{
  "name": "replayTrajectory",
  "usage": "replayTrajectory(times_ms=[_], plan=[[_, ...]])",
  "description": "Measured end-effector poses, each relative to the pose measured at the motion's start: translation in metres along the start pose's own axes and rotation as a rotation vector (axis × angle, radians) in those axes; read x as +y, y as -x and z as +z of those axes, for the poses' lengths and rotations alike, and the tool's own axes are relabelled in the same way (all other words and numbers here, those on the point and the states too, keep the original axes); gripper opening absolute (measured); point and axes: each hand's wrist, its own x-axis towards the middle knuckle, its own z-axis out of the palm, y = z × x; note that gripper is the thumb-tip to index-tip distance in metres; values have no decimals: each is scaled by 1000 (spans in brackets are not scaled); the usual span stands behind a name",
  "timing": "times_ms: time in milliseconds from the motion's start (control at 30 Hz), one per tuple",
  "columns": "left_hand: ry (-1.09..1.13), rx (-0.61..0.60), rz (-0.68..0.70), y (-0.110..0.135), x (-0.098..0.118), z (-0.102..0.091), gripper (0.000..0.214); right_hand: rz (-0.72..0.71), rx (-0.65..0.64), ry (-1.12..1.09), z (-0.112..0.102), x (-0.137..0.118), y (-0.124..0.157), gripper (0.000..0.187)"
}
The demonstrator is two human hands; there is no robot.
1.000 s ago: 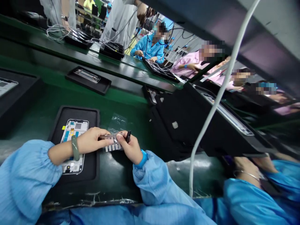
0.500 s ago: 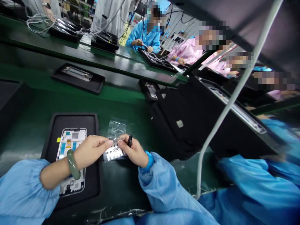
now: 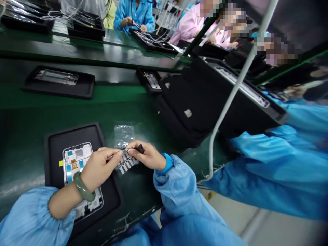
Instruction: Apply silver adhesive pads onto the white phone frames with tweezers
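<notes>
Silvery sheet (image 3: 126, 165) at right grip (image 3: 148, 156)

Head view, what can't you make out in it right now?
All in the head view:
- Device frame: its middle is covered by the left grip and wrist.
- Thin item in the left grip: too small to identify.
- Black object: its lower part is hidden by the right grip.
- Co-worker's blue sleeve: cut off by the right edge.
</notes>
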Motion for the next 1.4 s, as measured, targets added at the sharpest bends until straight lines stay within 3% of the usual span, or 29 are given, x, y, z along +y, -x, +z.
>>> replayTrajectory(times_ms=[133, 233, 300, 400, 467, 600, 767, 900, 1000, 1167, 1400], plan=[[-76, 63, 68, 3, -3, 0, 33, 25, -73, -100, -15, -2, 5, 39], [-125, 81, 135, 6, -6, 0, 32, 57, 20, -122, -25, 4, 9, 51], [-160, 93, 183, 7, -7, 0, 30, 89, 76, 13, -26, 10, 10, 47], [-218, 87, 275, 9, -10, 1, 29, 60, 19, 340, -23, 20, 4, 32], [-273, 53, 346, 9, -12, 5, 29, 25, 2, 523, -23, 26, -5, 33], [-424, -41, 443, 8, -14, 13, 31, -35, 41, 672, -31, 37, -30, 34], [-563, -99, 449, 6, -16, 17, 45, -160, 358, 389, -45, 48, -42, 28], [-648, -137, 467, 8, -15, 12, 47, -61, 546, 109, -45, 46, -35, 46], [-759, -166, 511, 11, -13, 10, 45, 40, 545, -118, -41, 40, -31, 53], [-895, -139, 565, 14, -9, 12, 47, 158, 504, -470, -32, 24, -15, 48], [-964, -88, 543, 14, -7, 16, 50, 366, 558, -578, -7, 15, 33, 44]])
